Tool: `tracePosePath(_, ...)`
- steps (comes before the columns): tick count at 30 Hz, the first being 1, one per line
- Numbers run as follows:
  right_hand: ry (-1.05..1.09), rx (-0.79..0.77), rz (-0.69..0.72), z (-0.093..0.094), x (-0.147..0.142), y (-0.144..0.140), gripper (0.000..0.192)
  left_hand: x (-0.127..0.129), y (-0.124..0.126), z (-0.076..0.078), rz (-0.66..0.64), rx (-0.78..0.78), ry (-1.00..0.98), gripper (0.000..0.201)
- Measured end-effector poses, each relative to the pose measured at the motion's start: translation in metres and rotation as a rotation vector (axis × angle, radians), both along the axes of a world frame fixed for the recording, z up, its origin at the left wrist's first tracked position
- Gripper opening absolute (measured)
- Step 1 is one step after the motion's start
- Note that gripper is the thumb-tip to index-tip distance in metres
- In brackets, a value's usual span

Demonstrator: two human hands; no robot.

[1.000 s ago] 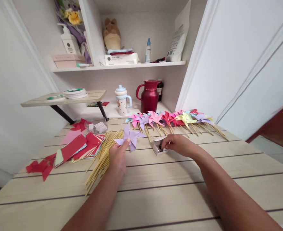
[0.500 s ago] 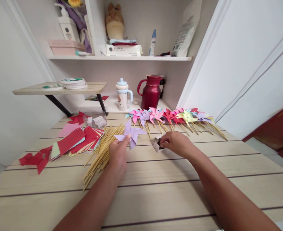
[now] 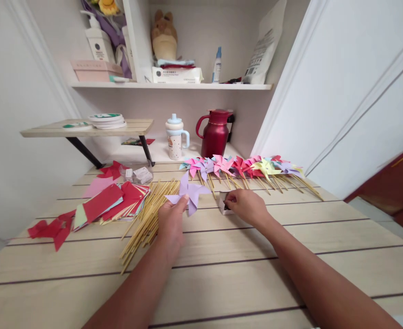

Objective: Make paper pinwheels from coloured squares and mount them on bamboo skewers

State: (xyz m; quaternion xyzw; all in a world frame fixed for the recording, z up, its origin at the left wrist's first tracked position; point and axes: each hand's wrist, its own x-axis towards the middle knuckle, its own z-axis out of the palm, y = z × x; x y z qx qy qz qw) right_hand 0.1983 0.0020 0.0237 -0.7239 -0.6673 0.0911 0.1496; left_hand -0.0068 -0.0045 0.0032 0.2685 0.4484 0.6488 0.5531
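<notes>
Print on the white box point(image 3: 176, 74) seems too small to read.

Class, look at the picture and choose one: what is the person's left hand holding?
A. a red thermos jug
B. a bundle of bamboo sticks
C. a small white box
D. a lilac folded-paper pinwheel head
D: the left hand pinches a lilac folded-paper pinwheel head by its lower edge, above the loose bamboo sticks, while the right hand rests at the small white box.
</notes>
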Motion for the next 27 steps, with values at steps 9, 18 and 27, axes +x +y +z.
tracePosePath(9,0.284,0.024,0.031,-0.008,0.029,0.010,0.022,0.003,-0.005,0.005,-0.015,-0.019,-0.045,0.018)
tracePosePath(18,0.243,-0.010,0.158,-0.004,0.025,0.007,0.013,0.006,-0.014,0.010,-0.073,-0.108,-0.066,0.008)
tracePosePath(27,0.056,0.008,0.159,-0.003,0.024,0.006,0.016,0.007,-0.015,0.014,-0.061,-0.116,-0.074,0.008)
